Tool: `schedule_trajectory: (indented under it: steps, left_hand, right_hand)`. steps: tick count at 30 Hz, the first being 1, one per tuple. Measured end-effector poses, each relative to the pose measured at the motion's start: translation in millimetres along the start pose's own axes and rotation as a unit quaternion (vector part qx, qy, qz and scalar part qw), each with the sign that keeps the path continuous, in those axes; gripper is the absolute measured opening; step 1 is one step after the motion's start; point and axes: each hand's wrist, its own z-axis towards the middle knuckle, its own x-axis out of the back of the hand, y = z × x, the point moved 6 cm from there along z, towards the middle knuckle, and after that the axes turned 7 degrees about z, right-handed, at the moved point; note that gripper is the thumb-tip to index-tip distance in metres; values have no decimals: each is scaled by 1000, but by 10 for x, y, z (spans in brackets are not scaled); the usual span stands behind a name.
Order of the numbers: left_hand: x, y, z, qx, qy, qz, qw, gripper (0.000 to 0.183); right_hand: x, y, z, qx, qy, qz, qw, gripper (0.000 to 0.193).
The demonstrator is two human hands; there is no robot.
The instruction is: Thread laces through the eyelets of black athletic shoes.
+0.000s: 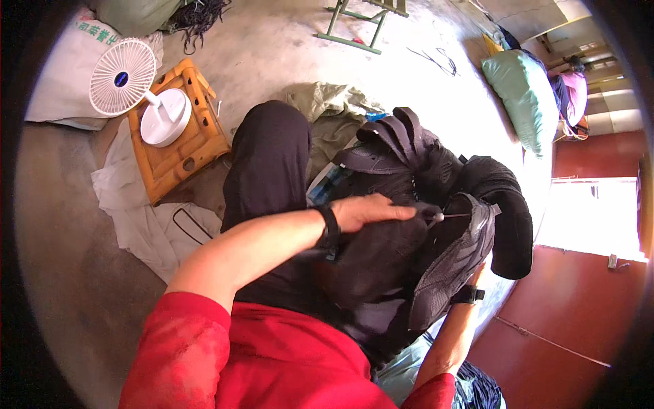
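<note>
A pile of black padded, mesh-faced fabric pieces (398, 255) lies across my lap, with several curved strap-like pieces (402, 140) at its far side. My left hand (371, 210), a black band on its wrist, is over the pile. It appears closed on a slim tool (439, 217) with a dark handle, pale collar and thin metal shaft pointing right. The shaft reaches a mesh-faced padded piece (453, 252). My right hand (482, 267) is behind that piece and touches it from the right; its fingers are hidden. A black watch is on that wrist.
To the left, a white fan (122, 78) stands on a bamboo stool (180, 167), with white cloth (133, 211) below. White sacks (61, 75) sit farther back. A green-framed stool (351, 34) is ahead. At far right are a pale green sack (521, 95), a seated person (572, 92) and red doors (572, 300).
</note>
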Motion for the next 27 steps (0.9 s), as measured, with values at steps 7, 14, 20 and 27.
schedule_trajectory:
  steps: [7, 14, 20, 27]
  left_hand:
    - [-528, 228, -253, -35, 89, -273, 957, 39]
    - [-512, 307, -499, -105, 249, 80, 959, 47]
    - [-483, 748, -788, -213, 223, -42, 950, 66]
    - [192, 637, -632, -77, 130, -157, 976, 27]
  right_hand:
    - [185, -85, -117, 49, 23, -120, 991, 40]
    - [-475, -1014, -12, 21, 45, -25, 998, 43]
    - [-386, -1569, 131, -35, 96, 284, 953, 37]
    - [-309, -1498, 69, -186, 286, 465, 817, 34]
